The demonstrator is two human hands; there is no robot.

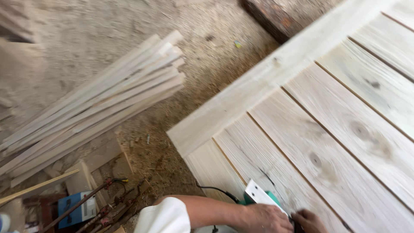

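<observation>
Fingers of left hand (267,218) curl closed over green sander (258,198) on panel (336,142).

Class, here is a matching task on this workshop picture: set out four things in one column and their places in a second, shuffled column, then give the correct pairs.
Things
1. bundle of wooden slats
2. panelled wooden door
3. green power tool
4. blue box

Places
A. bottom left, on the floor beside scrap wood
B. under the two hands, bottom centre
C. lying across the right half of the view
D. stacked slanting on the sawdust floor, left

Pairs: 1-D, 2-C, 3-B, 4-A

The left hand and right hand both rest at the tool.
</observation>
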